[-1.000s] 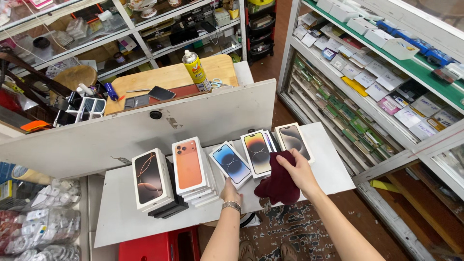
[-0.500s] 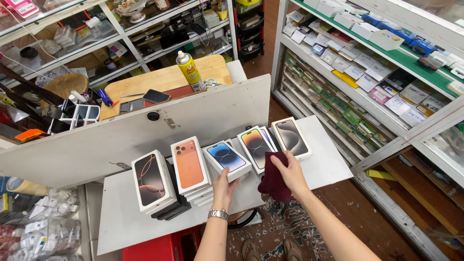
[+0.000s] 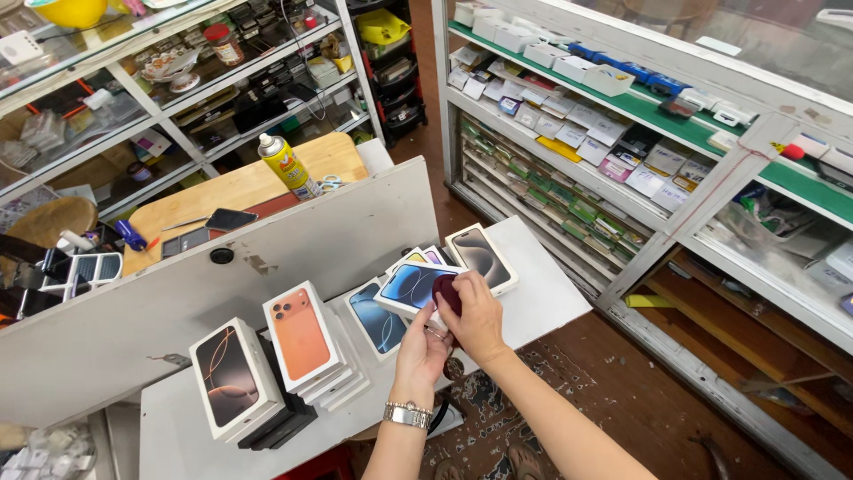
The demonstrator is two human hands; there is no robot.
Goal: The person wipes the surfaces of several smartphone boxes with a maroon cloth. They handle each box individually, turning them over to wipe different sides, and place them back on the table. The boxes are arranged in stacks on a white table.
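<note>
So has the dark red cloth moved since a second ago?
Yes. The dark red cloth, in the right hand, has moved up off the white counter edge onto the blue-pictured white phone box held by the left hand.

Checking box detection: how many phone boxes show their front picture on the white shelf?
6 fronts visible: black box far left, orange box, blue box, lifted blue box, grey box, one partly hidden. More stacked behind.
</note>
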